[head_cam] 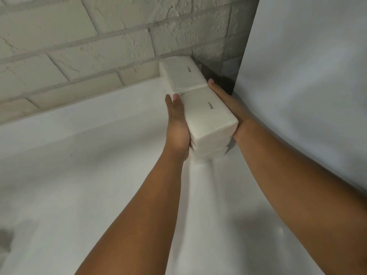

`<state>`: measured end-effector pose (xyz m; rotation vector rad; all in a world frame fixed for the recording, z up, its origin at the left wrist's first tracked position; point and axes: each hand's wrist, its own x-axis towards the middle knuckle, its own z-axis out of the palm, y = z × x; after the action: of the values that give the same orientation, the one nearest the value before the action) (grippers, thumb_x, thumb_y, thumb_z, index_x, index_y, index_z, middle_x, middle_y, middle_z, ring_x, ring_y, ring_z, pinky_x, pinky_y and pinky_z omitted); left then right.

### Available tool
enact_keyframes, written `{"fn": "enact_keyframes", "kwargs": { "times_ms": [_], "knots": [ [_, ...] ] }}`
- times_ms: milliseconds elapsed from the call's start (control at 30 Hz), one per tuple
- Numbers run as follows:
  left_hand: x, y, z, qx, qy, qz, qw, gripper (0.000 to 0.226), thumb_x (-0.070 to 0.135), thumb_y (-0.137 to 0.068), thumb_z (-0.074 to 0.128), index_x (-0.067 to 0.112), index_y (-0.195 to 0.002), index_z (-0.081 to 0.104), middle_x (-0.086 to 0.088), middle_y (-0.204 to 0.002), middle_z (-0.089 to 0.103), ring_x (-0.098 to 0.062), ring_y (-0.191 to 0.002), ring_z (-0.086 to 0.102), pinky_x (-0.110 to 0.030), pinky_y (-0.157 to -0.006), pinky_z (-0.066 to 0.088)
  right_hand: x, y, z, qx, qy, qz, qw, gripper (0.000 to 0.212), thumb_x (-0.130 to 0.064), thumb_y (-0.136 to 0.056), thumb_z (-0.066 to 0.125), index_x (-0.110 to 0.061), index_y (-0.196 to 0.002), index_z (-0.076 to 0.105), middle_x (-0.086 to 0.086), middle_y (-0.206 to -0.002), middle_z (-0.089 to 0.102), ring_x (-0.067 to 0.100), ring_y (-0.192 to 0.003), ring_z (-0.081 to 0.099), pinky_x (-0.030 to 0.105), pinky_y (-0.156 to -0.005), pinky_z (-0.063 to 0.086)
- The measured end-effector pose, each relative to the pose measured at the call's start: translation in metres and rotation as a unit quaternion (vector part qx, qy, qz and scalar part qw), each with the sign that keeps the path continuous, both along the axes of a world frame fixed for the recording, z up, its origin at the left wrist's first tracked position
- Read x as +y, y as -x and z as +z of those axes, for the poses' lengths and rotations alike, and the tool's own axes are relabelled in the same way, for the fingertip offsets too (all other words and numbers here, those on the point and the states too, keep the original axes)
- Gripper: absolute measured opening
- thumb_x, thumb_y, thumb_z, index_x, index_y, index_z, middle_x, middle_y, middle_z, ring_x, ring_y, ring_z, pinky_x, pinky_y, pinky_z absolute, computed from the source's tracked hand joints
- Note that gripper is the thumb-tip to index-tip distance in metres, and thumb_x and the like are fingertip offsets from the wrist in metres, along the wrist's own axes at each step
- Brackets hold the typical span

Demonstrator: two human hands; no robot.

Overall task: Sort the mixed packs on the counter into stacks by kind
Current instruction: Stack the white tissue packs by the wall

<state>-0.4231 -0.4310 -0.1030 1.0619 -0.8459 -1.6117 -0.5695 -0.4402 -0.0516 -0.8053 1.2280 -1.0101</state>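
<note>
Two-handed press on the near stack (210, 114) of white packs, seemingly resting on the white counter (99, 155): left hand (176, 124) and right hand (228, 104) flat against opposite sides, fingers straight, not curled round it. Just behind, touching it, a far pack (182, 76) of like kind, tucked against the brick wall (79, 46). Likely squaring matched stacks; next, easing both palms away evenly.

White packs (210, 116) (small black print), white counter (79, 175), off-white brick-pattern wall (79, 42)
</note>
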Motion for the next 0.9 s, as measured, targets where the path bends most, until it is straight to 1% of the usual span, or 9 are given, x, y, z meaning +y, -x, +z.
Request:
{"fn": "enact_keyframes", "kwargs": {
  "times_ms": [100,200,300,333,400,433,567,733,900],
  "knots": [
    [0.017,-0.002,0.022,-0.009,0.02,0.01,1.0,0.079,0.08,-0.091,0.032,0.03,-0.153,0.037,-0.004,-0.142,0.06,-0.029,-0.132,0.056,-0.047,-0.111,0.045,0.002,0.001,0.003,0.024,0.007,-0.01,1.0,0.047,-0.062,-0.093,0.052,-0.018,-0.096,0.068,0.004,-0.085,0.073,0.023,-0.082,0.073,0.035,-0.077,0.061],
    [0.035,-0.003,0.023,-0.023,0.042,0.056,0.997,0.062,0.063,-0.103,0.013,0.033,-0.157,0.025,0.023,-0.138,0.05,-0.002,-0.136,0.039,-0.023,-0.109,0.031,0.009,0.006,0.0,-0.052,-0.016,-0.023,0.998,0.056,-0.067,-0.09,0.051,-0.021,-0.116,0.069,0.005,-0.094,0.074,0.026,-0.09,0.072,0.037,-0.075,0.059],
    [0.058,-0.001,0.01,-0.041,0.04,0.051,0.997,0.041,0.059,-0.105,0.016,0.048,-0.138,0.038,0.043,-0.107,0.061,0.017,-0.11,0.052,-0.01,-0.098,0.04,0.031,0.008,-0.013,-0.106,-0.026,-0.051,0.993,0.049,-0.064,-0.093,0.047,-0.026,-0.103,0.075,0.004,-0.097,0.076,0.025,-0.089,0.074,0.037,-0.078,0.058],
    [0.063,0.001,0.005,-0.044,0.038,0.041,0.997,0.043,0.061,-0.105,0.019,0.047,-0.138,0.042,0.037,-0.114,0.065,0.014,-0.115,0.056,-0.016,-0.101,0.046,0.038,0.009,-0.02,-0.117,-0.017,-0.052,0.992,0.049,-0.064,-0.094,0.043,-0.028,-0.102,0.076,0.005,-0.102,0.076,0.026,-0.094,0.073,0.039,-0.083,0.056],
    [0.072,0.007,-0.001,-0.055,0.056,0.018,0.997,0.059,0.068,-0.101,0.026,0.038,-0.149,0.041,0.013,-0.142,0.059,-0.007,-0.134,0.052,-0.04,-0.116,0.039,0.048,0.009,-0.026,-0.144,-0.006,-0.052,0.988,0.053,-0.062,-0.096,0.039,-0.026,-0.112,0.074,0.008,-0.114,0.073,0.028,-0.108,0.069,0.043,-0.096,0.052],
    [0.075,0.01,-0.002,-0.062,0.069,0.016,0.996,0.063,0.069,-0.1,0.029,0.034,-0.151,0.039,0.006,-0.146,0.055,-0.013,-0.137,0.05,-0.045,-0.118,0.036,0.05,0.008,-0.026,-0.148,-0.006,-0.052,0.988,0.054,-0.061,-0.097,0.038,-0.025,-0.118,0.072,0.008,-0.119,0.072,0.029,-0.113,0.067,0.044,-0.1,0.05],
    [0.078,0.018,0.001,-0.069,0.069,0.028,0.995,0.066,0.073,-0.096,0.032,0.034,-0.149,0.041,0.004,-0.145,0.056,-0.015,-0.135,0.052,-0.045,-0.117,0.037,0.048,0.005,-0.025,-0.144,0.008,-0.038,0.989,0.05,-0.054,-0.099,0.04,-0.021,-0.127,0.066,0.009,-0.122,0.07,0.029,-0.115,0.065,0.044,-0.103,0.048],
    [0.078,0.015,0.001,-0.067,0.057,0.043,0.995,0.06,0.065,-0.102,0.026,0.032,-0.149,0.044,0.004,-0.143,0.058,-0.013,-0.135,0.052,-0.042,-0.118,0.036,0.048,-0.001,-0.022,-0.139,0.015,-0.022,0.99,0.043,-0.05,-0.097,0.043,-0.024,-0.11,0.074,0.006,-0.113,0.074,0.024,-0.109,0.068,0.04,-0.101,0.049],
    [0.077,0.012,0.002,-0.066,0.045,0.041,0.996,0.058,0.063,-0.103,0.024,0.033,-0.149,0.045,0.006,-0.144,0.058,-0.011,-0.135,0.052,-0.041,-0.12,0.034,0.05,-0.007,-0.023,-0.132,0.023,-0.037,0.99,0.047,-0.054,-0.098,0.042,-0.023,-0.123,0.068,0.006,-0.116,0.073,0.026,-0.112,0.067,0.039,-0.096,0.049]
  ]
}}
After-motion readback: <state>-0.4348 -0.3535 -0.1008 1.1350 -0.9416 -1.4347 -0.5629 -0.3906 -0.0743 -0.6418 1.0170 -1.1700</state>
